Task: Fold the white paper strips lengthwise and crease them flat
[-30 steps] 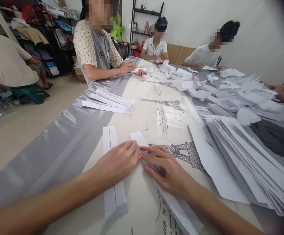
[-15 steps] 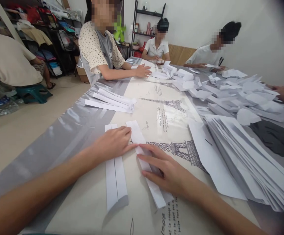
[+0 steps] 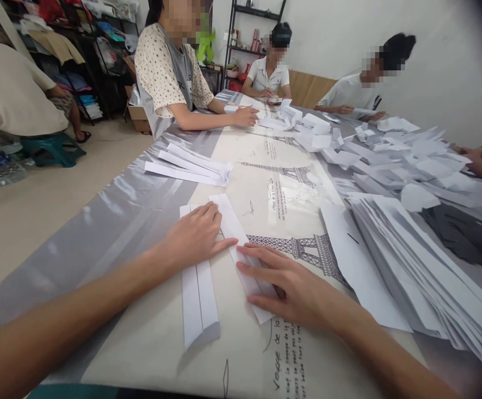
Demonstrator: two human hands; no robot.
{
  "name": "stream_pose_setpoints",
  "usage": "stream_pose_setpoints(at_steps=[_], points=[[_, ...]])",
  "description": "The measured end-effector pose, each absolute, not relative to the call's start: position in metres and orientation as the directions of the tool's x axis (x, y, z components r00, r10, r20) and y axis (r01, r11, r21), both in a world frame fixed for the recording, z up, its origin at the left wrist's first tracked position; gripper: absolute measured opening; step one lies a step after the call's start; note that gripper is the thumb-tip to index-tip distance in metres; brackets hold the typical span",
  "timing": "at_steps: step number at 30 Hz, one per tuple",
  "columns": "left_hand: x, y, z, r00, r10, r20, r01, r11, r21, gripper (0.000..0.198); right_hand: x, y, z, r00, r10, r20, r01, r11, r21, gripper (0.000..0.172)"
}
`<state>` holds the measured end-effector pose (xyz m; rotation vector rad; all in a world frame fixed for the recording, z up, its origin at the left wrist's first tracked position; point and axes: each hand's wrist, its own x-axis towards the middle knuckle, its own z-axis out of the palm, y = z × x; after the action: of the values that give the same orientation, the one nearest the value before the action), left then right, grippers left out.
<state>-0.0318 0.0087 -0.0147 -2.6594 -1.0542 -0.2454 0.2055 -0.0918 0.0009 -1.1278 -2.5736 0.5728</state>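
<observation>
A folded white paper strip (image 3: 229, 223) lies slantwise on the printed table cover before me. My left hand (image 3: 199, 235) bears on its upper left edge, fingers curled together and thumb stretched across the strip. Lower down, my right hand (image 3: 280, 280) presses the same strip with its fingers spread; its thumb is hidden. The lower end of the strip shows past the right fingers. Partly beneath my left hand, another paper strip (image 3: 201, 299) with a lengthwise crease lies on the cover, its near end curling up.
Several folded strips (image 3: 186, 163) lie ahead to the left. A stack of paper sheets (image 3: 411, 266) stands on the right, beyond it a heap of folded papers (image 3: 390, 149) and a dark cloth-like item (image 3: 465, 233). Co-workers sit around the table; a person sits on a green stool (image 3: 53, 148).
Both hands remain on the slanted strip, which has shifted slightly up and away from me. Its lower end now sits closer to the right hand. The camera view has tilted a little.
</observation>
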Motion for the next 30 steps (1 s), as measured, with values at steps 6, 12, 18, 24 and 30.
stream_pose_setpoints(at_steps=[6,12,18,24,30], points=[[-0.034,0.013,-0.011,0.713,0.669,0.208,0.695,-0.713,-0.089,0.055,0.222,-0.090,0.012,-0.746,0.666,0.016,0.564,0.644,-0.518,0.051],[-0.038,0.018,-0.013,0.734,0.637,0.238,0.670,-0.737,-0.095,0.060,0.213,-0.093,0.011,-0.644,0.759,0.094,0.562,0.553,-0.615,0.018],[-0.026,-0.005,-0.009,0.744,0.619,0.251,0.668,-0.700,-0.253,0.069,0.205,-0.090,0.000,-0.247,0.966,0.071,0.794,0.245,-0.556,0.034],[-0.025,-0.010,-0.010,0.795,0.561,0.230,0.588,-0.806,-0.065,0.039,0.207,-0.093,0.006,-0.134,0.989,-0.062,0.841,0.080,-0.536,0.033],[-0.032,0.003,-0.009,0.845,0.460,0.274,0.424,-0.887,0.182,0.039,0.217,-0.092,0.006,-0.118,0.990,-0.081,0.859,0.061,-0.508,0.023]])
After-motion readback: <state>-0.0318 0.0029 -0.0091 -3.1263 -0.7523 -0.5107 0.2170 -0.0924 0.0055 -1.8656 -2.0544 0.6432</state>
